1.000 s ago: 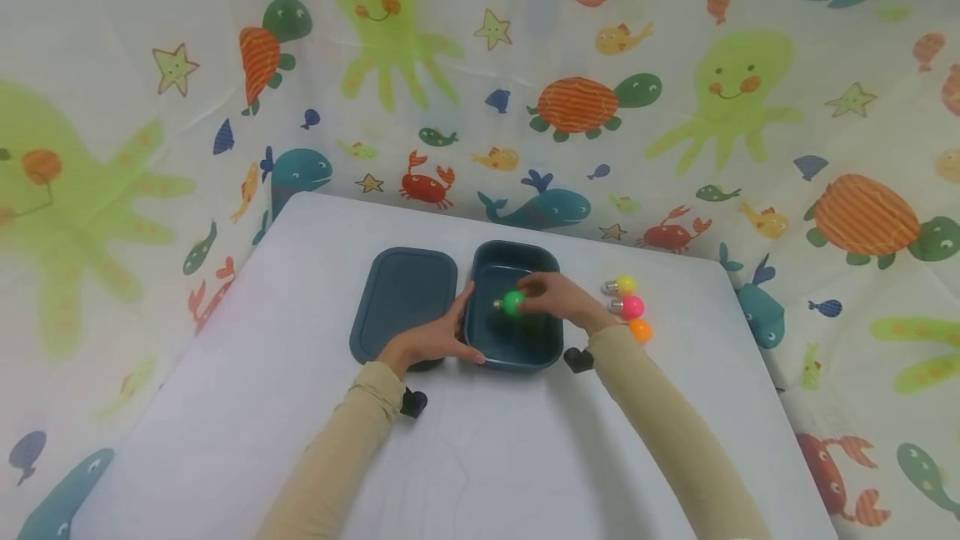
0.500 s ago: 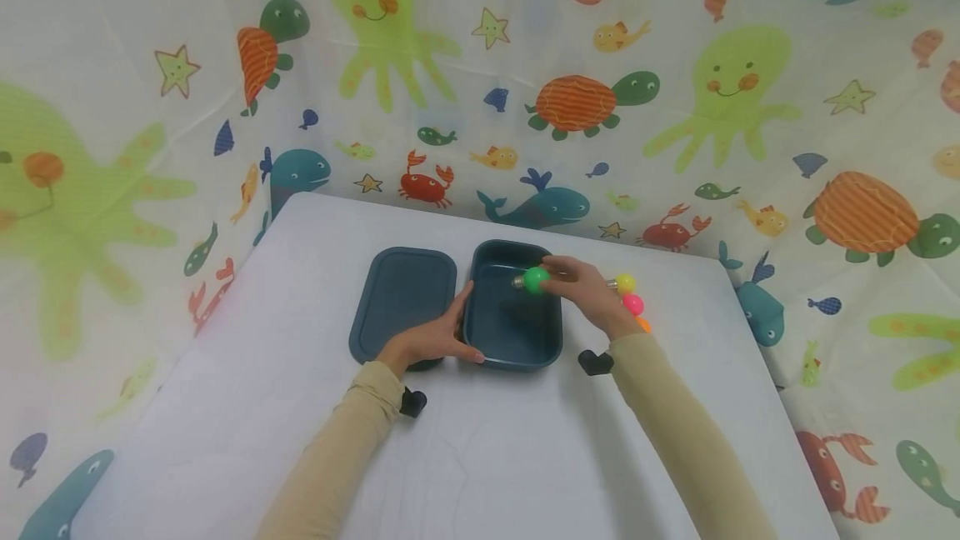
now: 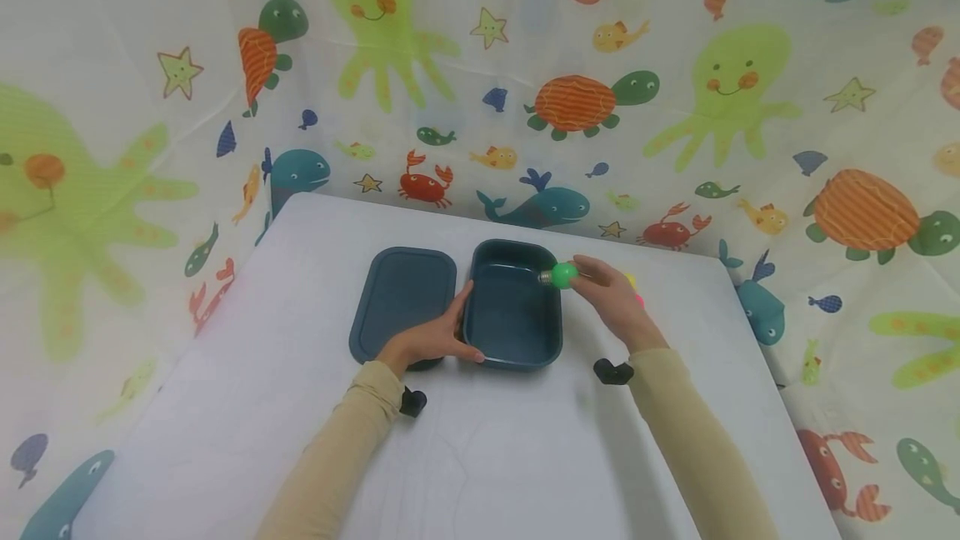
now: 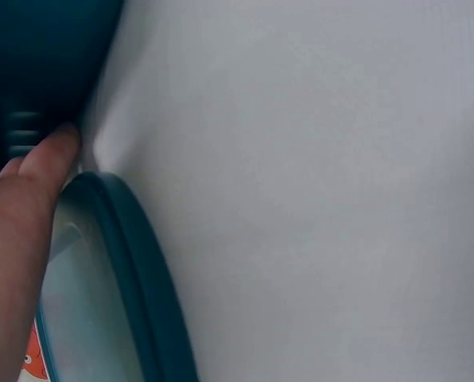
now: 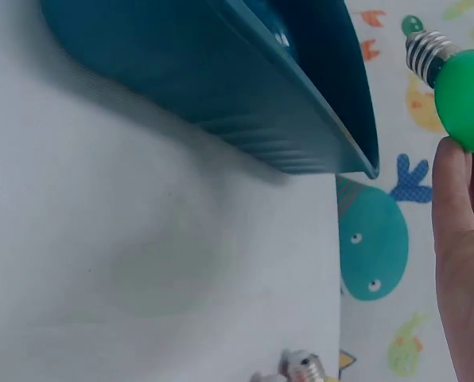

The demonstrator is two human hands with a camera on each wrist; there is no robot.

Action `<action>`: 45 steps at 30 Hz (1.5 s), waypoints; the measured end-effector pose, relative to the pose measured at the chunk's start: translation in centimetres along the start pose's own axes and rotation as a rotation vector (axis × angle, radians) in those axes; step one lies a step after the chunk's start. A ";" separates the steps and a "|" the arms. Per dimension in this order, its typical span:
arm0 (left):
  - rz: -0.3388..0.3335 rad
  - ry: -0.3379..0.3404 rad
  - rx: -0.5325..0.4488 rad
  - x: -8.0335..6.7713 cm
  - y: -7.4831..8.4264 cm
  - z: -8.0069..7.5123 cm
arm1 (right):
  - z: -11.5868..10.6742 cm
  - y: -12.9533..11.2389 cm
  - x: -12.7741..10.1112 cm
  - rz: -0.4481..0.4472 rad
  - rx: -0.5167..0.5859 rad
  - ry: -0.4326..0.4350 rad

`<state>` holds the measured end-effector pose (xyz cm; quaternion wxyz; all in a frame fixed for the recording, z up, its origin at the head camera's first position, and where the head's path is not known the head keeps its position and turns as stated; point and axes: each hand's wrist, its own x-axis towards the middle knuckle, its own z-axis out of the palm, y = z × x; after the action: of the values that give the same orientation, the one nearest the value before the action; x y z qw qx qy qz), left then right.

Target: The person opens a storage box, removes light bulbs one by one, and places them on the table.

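My right hand pinches a green light bulb by its round end, over the right rim of a dark blue container. The bulb's metal screw base points left. In the right wrist view, the fingers touch the green globe beside the container's outer wall. My left hand rests against the container's left side, thumb and fingers spread apart. In the left wrist view, a fingertip touches the container's wall.
A dark blue lid lies left of the container, partly under the left hand. Behind the right hand, a yellow bulb and a pink bulb barely show. A patterned curtain hangs behind the white table.
My right hand has carried the green light bulb from inside the container up and right, to its right rim. It now hides more of the loose bulbs. The left hand stays put.
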<state>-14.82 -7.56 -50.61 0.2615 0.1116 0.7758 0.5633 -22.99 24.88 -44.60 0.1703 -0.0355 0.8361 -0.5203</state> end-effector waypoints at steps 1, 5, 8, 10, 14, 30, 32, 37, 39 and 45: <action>-0.001 -0.002 0.000 0.0 0.0 0.0 | -0.1 0.1 -0.2 -0.001 0.006 0.013; 0.003 -0.005 -0.009 0.0 0.0 0.0 | -0.6 1.0 -0.9 -0.056 0.043 0.041; 0.002 -0.005 -0.013 0.1 0.0 -0.1 | -0.9 1.8 -1.4 -0.073 0.082 0.042; 0.003 -0.007 -0.015 0.1 -0.1 -0.1 | -1.1 2.3 -1.7 -0.057 0.095 0.035; -0.001 -0.007 -0.021 0.2 -0.2 -0.1 | -1.4 3.2 -2.3 -0.012 0.135 0.026; 0.014 -0.005 -0.029 0.2 -0.1 -0.1 | -3.0 3.8 -5.6 -0.097 0.277 -0.003; 0.017 -0.009 -0.039 0.2 -0.1 -0.1 | -3.2 4.0 -5.8 -0.089 0.310 -0.011; 0.015 -0.013 -0.046 0.2 -0.1 -0.1 | -4.1 4.5 -6.2 -0.054 0.336 -0.012; 0.019 -0.013 -0.038 0.2 -0.1 -0.1 | -4.5 4.7 -6.3 -0.047 0.320 -0.008; 0.021 -0.016 -0.033 0.2 0.0 -0.1 | -5.5 4.9 -6.8 -0.011 0.303 0.019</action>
<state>-15.08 -7.52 -50.64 0.2633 0.1200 0.7632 0.5777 -17.76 33.42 -45.08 0.1630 -0.0089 0.7494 -0.6417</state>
